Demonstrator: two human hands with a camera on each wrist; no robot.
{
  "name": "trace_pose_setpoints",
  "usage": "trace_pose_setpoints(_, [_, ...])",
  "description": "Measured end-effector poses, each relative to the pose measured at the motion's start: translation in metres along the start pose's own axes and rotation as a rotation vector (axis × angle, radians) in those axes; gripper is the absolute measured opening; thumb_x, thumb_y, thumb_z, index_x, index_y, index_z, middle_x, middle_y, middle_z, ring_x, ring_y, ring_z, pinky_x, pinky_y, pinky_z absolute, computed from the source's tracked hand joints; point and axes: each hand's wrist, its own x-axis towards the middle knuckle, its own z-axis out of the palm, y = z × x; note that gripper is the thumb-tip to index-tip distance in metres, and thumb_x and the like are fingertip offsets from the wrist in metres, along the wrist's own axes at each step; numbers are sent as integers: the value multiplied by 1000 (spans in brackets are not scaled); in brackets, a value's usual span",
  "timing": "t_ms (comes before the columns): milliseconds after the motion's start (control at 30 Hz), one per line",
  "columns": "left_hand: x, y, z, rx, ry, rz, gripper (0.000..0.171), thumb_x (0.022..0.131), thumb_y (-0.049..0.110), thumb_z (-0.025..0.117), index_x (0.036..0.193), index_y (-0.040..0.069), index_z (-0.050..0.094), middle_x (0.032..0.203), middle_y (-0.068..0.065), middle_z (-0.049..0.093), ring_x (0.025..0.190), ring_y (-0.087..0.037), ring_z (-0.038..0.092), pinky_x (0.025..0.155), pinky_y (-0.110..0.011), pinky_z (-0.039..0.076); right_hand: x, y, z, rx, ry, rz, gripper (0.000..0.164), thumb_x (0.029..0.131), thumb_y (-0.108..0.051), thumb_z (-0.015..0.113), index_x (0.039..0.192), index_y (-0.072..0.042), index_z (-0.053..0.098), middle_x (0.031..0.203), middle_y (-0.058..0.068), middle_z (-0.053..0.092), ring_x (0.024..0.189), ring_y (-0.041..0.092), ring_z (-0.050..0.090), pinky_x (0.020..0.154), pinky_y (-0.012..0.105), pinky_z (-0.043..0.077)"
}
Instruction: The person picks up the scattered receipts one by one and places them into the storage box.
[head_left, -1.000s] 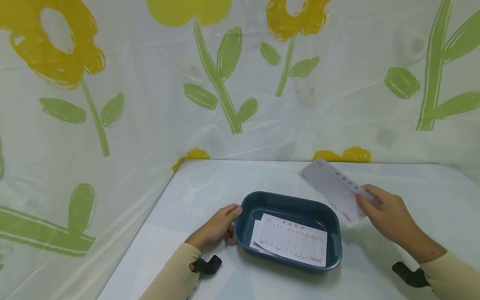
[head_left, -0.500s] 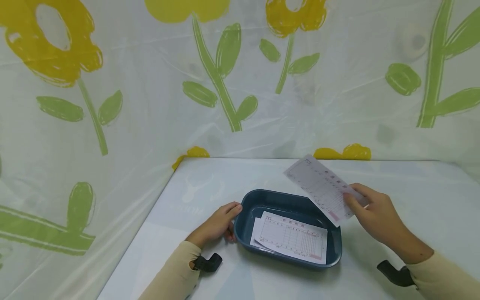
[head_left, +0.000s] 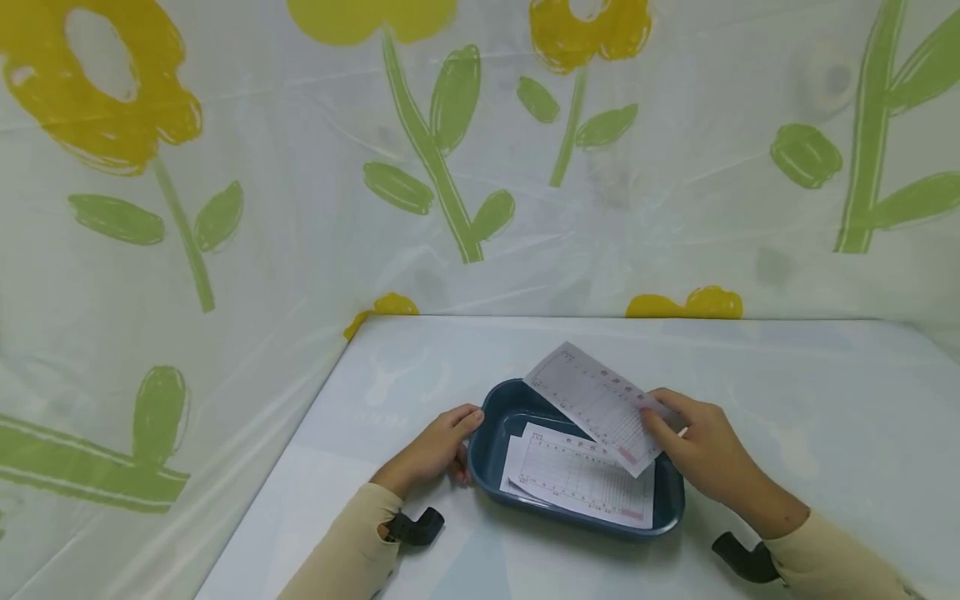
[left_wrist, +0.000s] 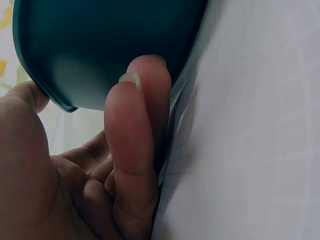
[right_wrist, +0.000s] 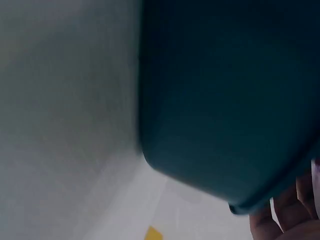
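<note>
A dark teal plastic basin (head_left: 667, 517) stands on the table, with several printed paper forms (head_left: 577, 479) lying flat in it. My left hand (head_left: 438, 446) grips the basin's left end, its thumb at the rim. In the left wrist view, the fingers (left_wrist: 131, 135) of that hand lie against the basin's outer wall (left_wrist: 100, 55). Pinched between the thumb and fingers of my right hand (head_left: 708, 446) is another paper form (head_left: 596, 400), held tilted over the basin's right half. The right wrist view shows the basin's outer wall (right_wrist: 215, 110) and part of the right hand (right_wrist: 290, 215).
The white table (head_left: 337, 533) extends around the basin. A hanging cloth (head_left: 300, 167) printed with flowers rises behind the table and along its left side. A black strap end (head_left: 746, 557) sticks out near the right wrist, and a similar one (head_left: 417, 527) by the left.
My right hand has carried its paper form leftward, from beside the basin to above it. The left hand keeps its grip on the basin, which stays in place.
</note>
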Motion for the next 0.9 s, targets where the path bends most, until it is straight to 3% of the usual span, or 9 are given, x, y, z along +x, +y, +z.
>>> trace_pose_setpoints(133, [1, -3, 1, 0, -12, 1, 51, 105, 52, 40, 135, 13, 51, 63, -5, 64, 50, -17, 61, 49, -32, 53, -1, 4, 12, 56, -7, -60, 10, 97, -8, 63, 105, -8, 69, 82, 0, 69, 58, 1, 52, 44, 21, 42])
trace_pose_setpoints(267, [1, -3, 0, 9, -9, -1, 52, 104, 54, 39, 135, 14, 51, 65, -6, 66, 52, -18, 63, 51, -34, 55, 3, 5, 20, 79, -9, -99, 10, 97, -7, 63, 104, -8, 69, 84, 1, 70, 57, 1, 54, 45, 21, 43])
trace_pose_setpoints(467, [1, 0, -2, 13, -19, 2, 51, 105, 52, 38, 136, 13, 51, 65, -5, 66, 53, -17, 64, 52, -34, 56, 6, 3, 24, 41, -44, -67, 11, 97, -8, 62, 106, -6, 69, 84, 2, 69, 56, -2, 49, 45, 20, 41])
trace_pose_setpoints(767, [1, 5, -3, 23, -9, 14, 50, 106, 51, 37, 134, 12, 52, 67, -6, 67, 54, -18, 64, 52, -33, 55, 8, 1, 22, -88, -133, -62, 11, 97, -13, 64, 106, -12, 70, 71, -9, 57, 49, -2, 36, 44, 19, 34])
trace_pose_setpoints(900, [0, 3, -2, 25, -13, 5, 50, 106, 50, 37, 136, 12, 51, 67, -7, 67, 53, -17, 63, 53, -33, 54, 8, 4, 25, -114, -139, -77, 15, 96, -11, 65, 110, -11, 70, 76, -8, 61, 50, -2, 38, 45, 19, 35])
